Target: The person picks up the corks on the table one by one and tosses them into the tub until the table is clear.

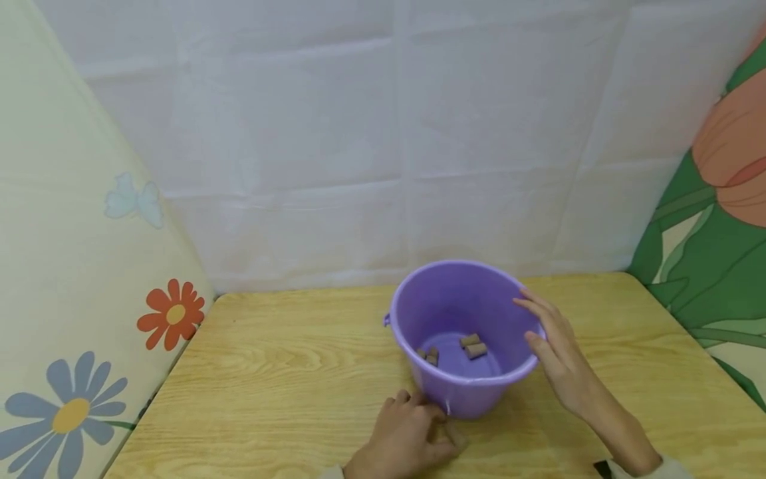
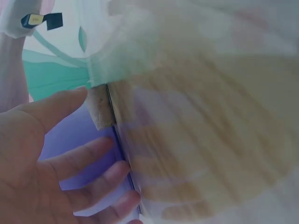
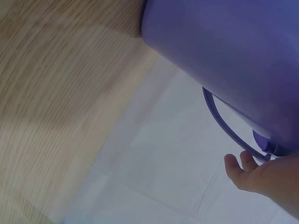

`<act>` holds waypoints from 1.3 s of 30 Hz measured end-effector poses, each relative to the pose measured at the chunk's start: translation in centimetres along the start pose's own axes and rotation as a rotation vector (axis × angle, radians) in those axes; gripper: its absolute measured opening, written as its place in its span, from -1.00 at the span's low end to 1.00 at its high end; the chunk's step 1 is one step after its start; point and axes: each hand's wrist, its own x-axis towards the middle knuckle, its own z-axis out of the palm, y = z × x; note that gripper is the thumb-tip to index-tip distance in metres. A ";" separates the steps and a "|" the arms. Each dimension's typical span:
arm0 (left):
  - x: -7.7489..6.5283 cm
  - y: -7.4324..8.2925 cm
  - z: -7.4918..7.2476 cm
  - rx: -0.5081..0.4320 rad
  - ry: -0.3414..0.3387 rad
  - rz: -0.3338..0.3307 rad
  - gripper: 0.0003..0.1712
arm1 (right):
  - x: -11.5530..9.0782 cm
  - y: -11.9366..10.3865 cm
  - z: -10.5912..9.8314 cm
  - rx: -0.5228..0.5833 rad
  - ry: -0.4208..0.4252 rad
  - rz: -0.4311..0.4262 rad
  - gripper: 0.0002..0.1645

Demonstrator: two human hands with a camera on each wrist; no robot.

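Observation:
A purple bucket (image 1: 473,399) stands on the wooden table, its mouth turned up toward the head camera. Several brown cork-like cylinders (image 1: 476,350) lie on its bottom. My right hand (image 1: 562,359) holds the bucket's right rim, thumb and fingertips over the edge. Low in front of the bucket is my left hand (image 1: 407,432), palm facing sideways, fingers spread and loosely bent. Another cork-like cylinder (image 2: 100,106) lies on the table between its thumb and index finger, with the thumb tip right at its side.
The bucket's purple handle (image 3: 229,128) hangs along its far side. A white sheet (image 1: 311,146) rises behind the table (image 1: 287,372). Flower-printed panels stand at the left (image 1: 66,266) and right (image 1: 718,266) edges.

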 end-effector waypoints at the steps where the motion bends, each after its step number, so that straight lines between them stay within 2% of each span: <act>1: 0.0 0.1 0.0 0.019 0.001 0.005 -0.65 | 0.0 0.0 0.0 0.000 0.000 0.001 -0.42; 6: 0.2 0.8 0.2 0.172 0.033 0.043 -0.52 | 0.0 0.1 0.0 -0.001 -0.001 0.002 -0.42; 9: 0.3 1.0 0.4 0.220 0.072 0.052 -0.59 | 0.0 0.1 0.0 0.000 -0.005 0.005 -0.42; 13: 0.5 1.4 0.5 0.258 0.076 0.040 -0.57 | -0.1 0.1 0.0 -0.001 -0.003 0.004 -0.43; 17: 0.7 2.2 0.7 0.349 0.061 0.016 -0.27 | -0.1 0.2 0.0 0.004 0.001 0.001 -0.43; 22: 0.9 2.7 0.9 0.402 0.075 -0.019 -0.34 | -0.1 0.1 0.0 0.014 -0.008 0.016 -0.43; 25: 0.9 2.4 0.7 0.356 0.042 -0.021 -0.42 | -0.2 0.1 0.1 0.021 -0.017 0.027 -0.43; 29: 0.6 1.3 0.2 0.216 -0.004 -0.015 -0.57 | -0.3 0.1 0.2 0.019 -0.010 0.019 -0.43; 32: 0.1 0.2 -0.4 0.121 0.020 -0.028 -0.62 | -0.2 0.1 0.3 0.014 -0.002 0.010 -0.42; 37: -0.2 -1.8 -2.2 0.039 0.053 -0.100 -0.63 | -0.2 0.1 0.2 0.010 -0.009 0.020 -0.42; 39: -0.2 -2.7 -3.0 0.018 0.085 -0.125 -0.63 | -0.2 0.1 0.2 0.009 -0.008 0.020 -0.42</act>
